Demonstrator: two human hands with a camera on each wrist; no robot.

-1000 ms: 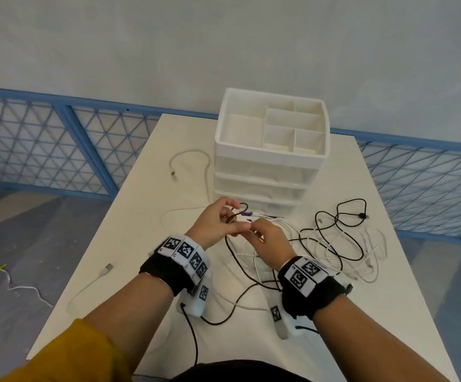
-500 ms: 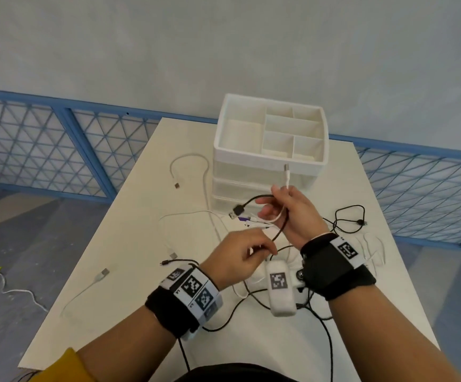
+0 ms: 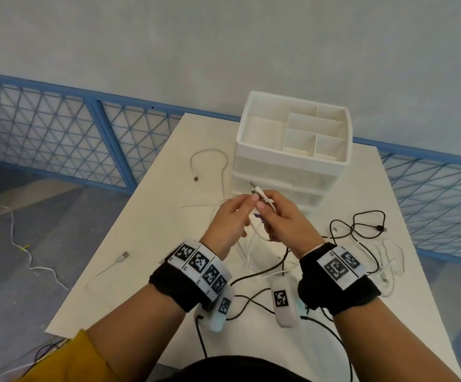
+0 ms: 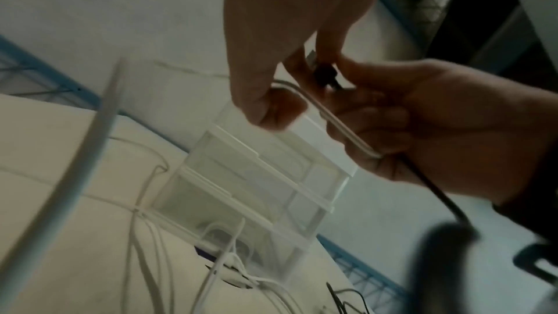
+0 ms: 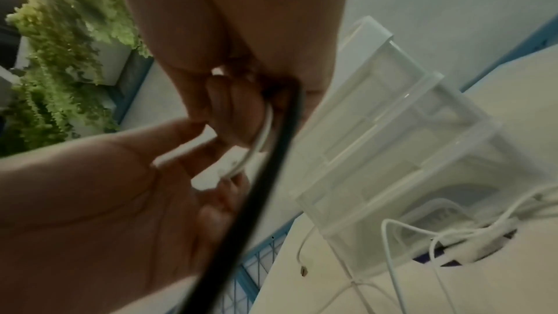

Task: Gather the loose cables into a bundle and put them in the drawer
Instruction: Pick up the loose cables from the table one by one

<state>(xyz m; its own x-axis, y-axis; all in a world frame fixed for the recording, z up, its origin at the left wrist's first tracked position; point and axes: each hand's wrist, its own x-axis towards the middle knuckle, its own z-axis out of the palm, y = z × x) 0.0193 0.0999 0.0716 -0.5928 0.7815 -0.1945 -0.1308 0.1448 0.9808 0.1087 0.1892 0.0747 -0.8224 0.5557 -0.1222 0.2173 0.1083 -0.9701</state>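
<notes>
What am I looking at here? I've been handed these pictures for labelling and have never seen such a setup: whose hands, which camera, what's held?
No machine: a person works with bare hands, wearing a black band with printed markers and a small camera on each wrist. The wide picture comes from a camera on the head, looking down at a table. The two blurry ones come from the wrist cameras, looking along each hand.

On the table stands a white drawer unit with a divided tray on top. Loose white cables and black cables lie around it.

The right hand grips a white cable end together with a black cable. The left hand touches the same bundle with its fingers; how firmly it grips is unclear.
</notes>
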